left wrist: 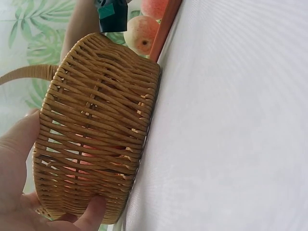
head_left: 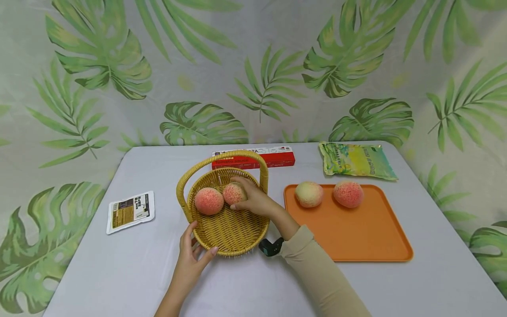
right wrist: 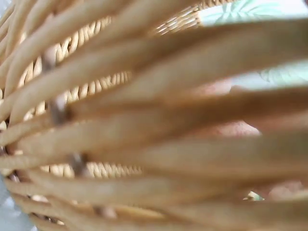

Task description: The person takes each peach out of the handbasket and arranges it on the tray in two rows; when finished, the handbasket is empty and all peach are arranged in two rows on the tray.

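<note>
A yellow wicker basket (head_left: 233, 229) with an arched handle stands mid-table. My right hand (head_left: 255, 198) reaches inside it and grips a peach (head_left: 233, 193), thumb on the near side and fingers on the far side. Beside that one, a second, redder peach (head_left: 209, 201) lies in the basket. At the basket's near left my left hand (head_left: 190, 259) holds the outer side and rim. The left wrist view shows its thumb on the rim and a finger against the woven wall (left wrist: 96, 120). Blurred weave (right wrist: 144, 144) covers most of the right wrist view, hiding the right hand's grip.
To the right an orange tray (head_left: 368, 233) bears a pale peach (head_left: 309, 194) and a red peach (head_left: 348, 194). Behind the basket lies a red tomato sauce box (head_left: 273, 157). A green-yellow packet (head_left: 356, 160) lies at the back right, a white sachet (head_left: 130, 212) on the left.
</note>
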`<act>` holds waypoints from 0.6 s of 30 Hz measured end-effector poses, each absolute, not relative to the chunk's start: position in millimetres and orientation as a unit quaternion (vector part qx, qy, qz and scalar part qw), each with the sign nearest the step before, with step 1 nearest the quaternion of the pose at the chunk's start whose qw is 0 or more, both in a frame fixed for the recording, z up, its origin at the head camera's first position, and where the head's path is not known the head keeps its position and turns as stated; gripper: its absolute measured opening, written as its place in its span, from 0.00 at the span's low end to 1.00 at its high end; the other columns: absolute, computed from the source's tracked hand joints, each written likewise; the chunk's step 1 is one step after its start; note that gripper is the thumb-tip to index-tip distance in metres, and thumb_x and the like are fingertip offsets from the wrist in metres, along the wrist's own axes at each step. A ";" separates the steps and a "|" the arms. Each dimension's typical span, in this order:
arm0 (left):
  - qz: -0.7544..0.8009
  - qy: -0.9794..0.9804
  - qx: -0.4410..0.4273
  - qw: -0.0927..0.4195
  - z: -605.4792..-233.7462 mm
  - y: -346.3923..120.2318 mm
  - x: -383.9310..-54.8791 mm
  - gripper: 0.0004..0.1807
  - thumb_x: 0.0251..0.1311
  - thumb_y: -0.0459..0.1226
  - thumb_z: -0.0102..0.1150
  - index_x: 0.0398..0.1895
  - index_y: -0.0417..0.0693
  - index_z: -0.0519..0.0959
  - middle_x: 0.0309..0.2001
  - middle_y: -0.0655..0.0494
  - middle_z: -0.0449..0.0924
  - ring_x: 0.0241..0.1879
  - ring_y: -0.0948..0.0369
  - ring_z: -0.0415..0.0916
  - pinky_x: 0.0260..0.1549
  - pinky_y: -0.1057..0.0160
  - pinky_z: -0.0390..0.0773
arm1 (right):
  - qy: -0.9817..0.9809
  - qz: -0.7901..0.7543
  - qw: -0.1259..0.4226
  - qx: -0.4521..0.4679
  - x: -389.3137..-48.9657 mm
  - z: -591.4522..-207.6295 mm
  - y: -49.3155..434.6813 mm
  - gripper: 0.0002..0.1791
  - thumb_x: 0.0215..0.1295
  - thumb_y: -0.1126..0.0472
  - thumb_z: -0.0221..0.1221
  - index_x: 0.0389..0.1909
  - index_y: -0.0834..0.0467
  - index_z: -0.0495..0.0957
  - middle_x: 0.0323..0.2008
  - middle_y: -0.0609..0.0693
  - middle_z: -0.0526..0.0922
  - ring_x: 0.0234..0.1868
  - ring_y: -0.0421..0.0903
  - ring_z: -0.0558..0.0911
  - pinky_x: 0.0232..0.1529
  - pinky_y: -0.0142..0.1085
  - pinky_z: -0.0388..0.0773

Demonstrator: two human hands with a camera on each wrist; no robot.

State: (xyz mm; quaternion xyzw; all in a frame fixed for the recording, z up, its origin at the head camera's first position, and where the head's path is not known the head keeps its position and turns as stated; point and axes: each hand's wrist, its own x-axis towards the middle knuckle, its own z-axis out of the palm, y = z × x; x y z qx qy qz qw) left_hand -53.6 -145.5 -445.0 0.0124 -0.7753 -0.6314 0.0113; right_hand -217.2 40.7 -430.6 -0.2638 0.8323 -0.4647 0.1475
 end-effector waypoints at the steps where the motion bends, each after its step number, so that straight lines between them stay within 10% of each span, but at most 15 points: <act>1: -0.631 -0.775 0.012 0.012 -448.5 -146.6 -54.4 0.46 0.53 0.36 0.63 0.68 0.45 0.42 0.65 0.40 0.38 0.61 0.41 0.49 0.58 0.54 0.59 | 0.833 -0.464 0.148 -0.262 -217.2 -430.8 40.3 0.41 0.52 0.62 0.65 0.66 0.55 0.54 0.64 0.51 0.56 0.62 0.48 0.58 0.60 0.47 0.58; 18: -0.631 -0.776 0.008 0.017 -472.7 -152.8 -59.6 0.48 0.52 0.39 0.64 0.69 0.53 0.41 0.66 0.44 0.36 0.62 0.44 0.49 0.58 0.57 0.59 | 0.857 -0.437 0.128 -0.243 -215.6 -432.0 35.5 0.34 0.53 0.65 0.63 0.62 0.56 0.61 0.63 0.52 0.56 0.61 0.50 0.61 0.58 0.46 0.63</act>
